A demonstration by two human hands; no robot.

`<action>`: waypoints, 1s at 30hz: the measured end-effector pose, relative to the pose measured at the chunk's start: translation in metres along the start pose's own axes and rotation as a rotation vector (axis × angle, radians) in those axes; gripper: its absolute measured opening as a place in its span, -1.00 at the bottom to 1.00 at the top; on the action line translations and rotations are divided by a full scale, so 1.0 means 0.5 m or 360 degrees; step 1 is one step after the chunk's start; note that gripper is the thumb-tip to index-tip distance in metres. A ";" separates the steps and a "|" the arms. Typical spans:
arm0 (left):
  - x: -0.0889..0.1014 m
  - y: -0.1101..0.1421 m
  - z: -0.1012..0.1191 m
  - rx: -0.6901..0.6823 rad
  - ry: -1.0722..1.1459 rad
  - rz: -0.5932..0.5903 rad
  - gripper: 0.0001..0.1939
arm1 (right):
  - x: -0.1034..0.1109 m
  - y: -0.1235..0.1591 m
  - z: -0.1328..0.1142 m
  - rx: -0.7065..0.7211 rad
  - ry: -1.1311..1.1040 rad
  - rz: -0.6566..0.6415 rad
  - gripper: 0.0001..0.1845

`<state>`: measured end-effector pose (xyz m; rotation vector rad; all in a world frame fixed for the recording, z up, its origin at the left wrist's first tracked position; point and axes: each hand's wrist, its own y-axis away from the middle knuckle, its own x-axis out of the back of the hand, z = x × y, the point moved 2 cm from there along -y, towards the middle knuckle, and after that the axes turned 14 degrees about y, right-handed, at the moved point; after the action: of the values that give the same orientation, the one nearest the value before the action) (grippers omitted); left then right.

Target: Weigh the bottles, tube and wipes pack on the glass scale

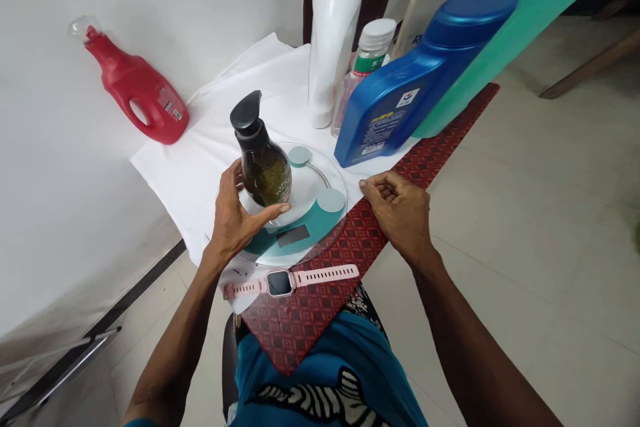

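1. The left hand (pixel 233 220) cups a dark pump bottle (pixel 267 177): its fingers bend around the left side, and the thumb stretches across the front near the base, so the grasp is only as wide as the bottle.
2. The pump bottle stands on a round glass scale (pixel 317 221), left of the scale's middle, its black pump head (pixel 246 112) on top and amber-green liquid inside.
3. The right hand (pixel 403 213) is beyond the scale's right rim, at the edge of the worktop (pixel 300 320). Its fingers are curled in with the thumb against the index finger; nothing shows in them, though the inside of the curl is hidden.
4. On the scale, 2 round teal pads show to the right of the bottle, and a dark display (pixel 293 235) lies toward the person.
5. A pink smartwatch (pixel 279 283) lies in front of the scale, strap spread out, partly over the white cloth (pixel 200 147) and partly over the red patterned surface.
6. A red detergent bottle (pixel 117 73) is at the cloth's left side, near the wall.
7. Behind and right of the scale are a white bottle (pixel 333 33), a white-capped container (pixel 371 47), a blue bottle (pixel 400 90) and a large container of green liquid (pixel 550 10).
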<state>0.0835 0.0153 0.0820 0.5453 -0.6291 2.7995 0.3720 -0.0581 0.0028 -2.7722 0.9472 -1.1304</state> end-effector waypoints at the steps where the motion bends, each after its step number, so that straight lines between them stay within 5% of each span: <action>1: -0.003 0.000 -0.002 -0.0002 0.0008 0.0007 -0.10 | -0.002 0.001 -0.002 0.0012 0.0039 -0.0018 -0.69; 9: -0.031 0.001 -0.024 0.0168 0.0156 0.0182 -0.54 | -0.017 0.002 0.006 0.0063 0.0330 0.0065 -0.66; 14: 0.059 -0.062 -0.045 0.0201 0.0072 0.0619 -0.51 | -0.014 -0.001 0.006 0.0067 0.0338 0.0068 -0.59; 20: 0.186 -0.165 -0.159 0.0260 -0.0227 0.0901 -0.49 | -0.010 -0.003 -0.004 0.0064 0.0338 0.0068 -0.46; 30: 0.257 -0.301 -0.300 0.0379 -0.0396 0.1002 -0.49 | -0.011 -0.004 0.001 0.0084 0.0391 0.0093 -0.51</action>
<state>-0.0353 0.2326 0.0627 0.8828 -0.5969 3.4619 0.3704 -0.0537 -0.0008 -2.5883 0.9924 -1.4882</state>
